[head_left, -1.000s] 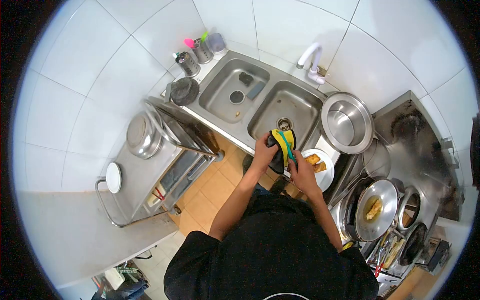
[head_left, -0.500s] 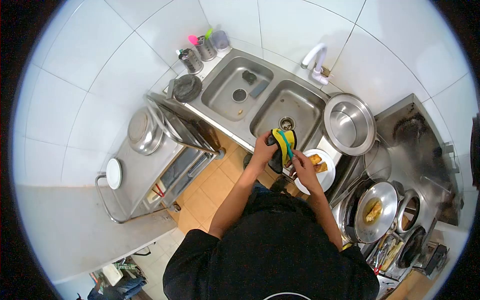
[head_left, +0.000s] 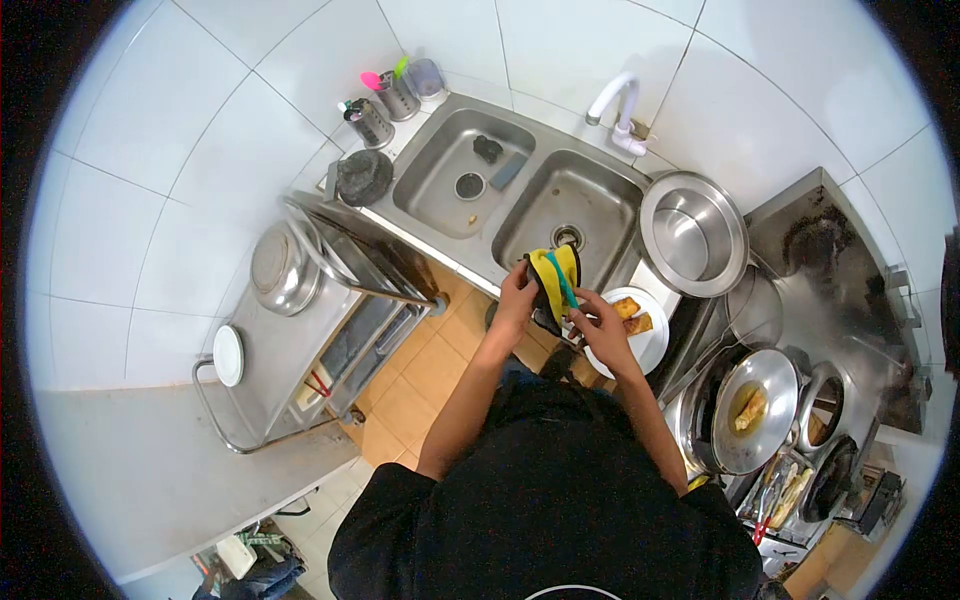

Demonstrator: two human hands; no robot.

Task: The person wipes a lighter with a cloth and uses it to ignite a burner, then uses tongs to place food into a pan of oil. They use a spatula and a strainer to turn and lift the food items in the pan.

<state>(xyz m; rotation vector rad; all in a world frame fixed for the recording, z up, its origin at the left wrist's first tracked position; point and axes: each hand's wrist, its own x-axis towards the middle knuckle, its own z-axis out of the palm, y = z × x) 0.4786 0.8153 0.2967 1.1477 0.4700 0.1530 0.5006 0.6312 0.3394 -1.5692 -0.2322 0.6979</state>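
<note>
Yellow-and-black cloth with a teal strip sits bunched in the left hand, whose fingers are closed around it above the front edge of the double sink. The right hand is partly curled just beside the cloth's lower end; whether it grips anything cannot be told. Compared with half a second ago, the hands and cloth keep almost the same pose, shifted slightly up and left. A white plate with fried pieces lies just right of the right hand, near the steel bowl.
</note>
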